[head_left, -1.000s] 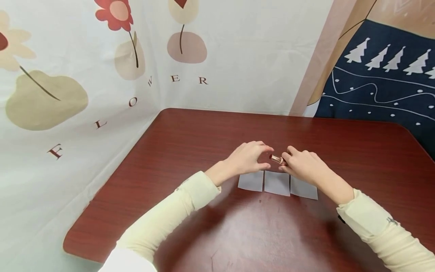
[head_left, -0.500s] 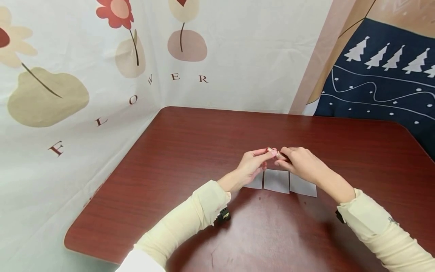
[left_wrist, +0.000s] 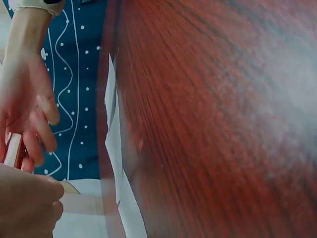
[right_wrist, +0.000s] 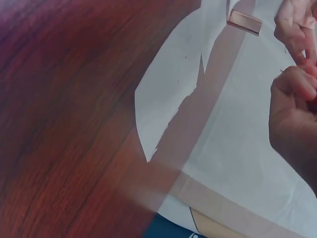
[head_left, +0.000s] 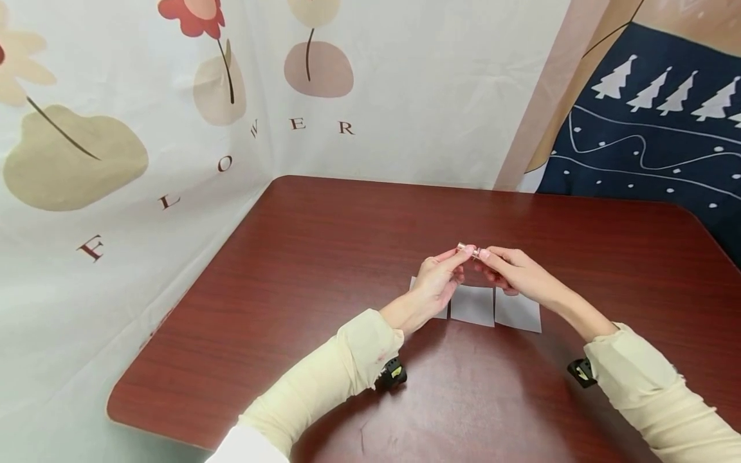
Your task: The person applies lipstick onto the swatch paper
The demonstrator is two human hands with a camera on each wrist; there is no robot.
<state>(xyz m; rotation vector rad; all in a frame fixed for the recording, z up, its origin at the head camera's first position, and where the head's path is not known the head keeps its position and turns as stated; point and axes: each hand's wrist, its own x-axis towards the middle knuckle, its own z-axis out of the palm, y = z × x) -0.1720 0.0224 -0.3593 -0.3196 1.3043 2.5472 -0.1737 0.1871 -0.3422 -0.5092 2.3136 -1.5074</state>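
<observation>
A shiny rose-gold lipstick tube (head_left: 461,247) is held up above the table, between both hands. My left hand (head_left: 433,281) pinches its left part with thumb and fingers. From the other side my right hand (head_left: 525,275) pinches the right end. Fingers hide most of the tube. The left wrist view shows a pale gold stretch of the tube (left_wrist: 14,150) between the hands. A rose-gold rectangular piece (right_wrist: 245,22) appears apart from the fingers in the right wrist view; I cannot tell whether it belongs to the tube.
Below the hands, three white paper squares lie side by side: the left one (head_left: 441,311) partly covered, the middle one (head_left: 472,305) and the right one (head_left: 518,311). The dark red wooden table (head_left: 347,225) meets a printed cloth backdrop (head_left: 417,96) at its back edge.
My left hand has come in from the left, fingers spread at first, and taken hold of the tube. The right hand has turned, with its thumb now on top.
</observation>
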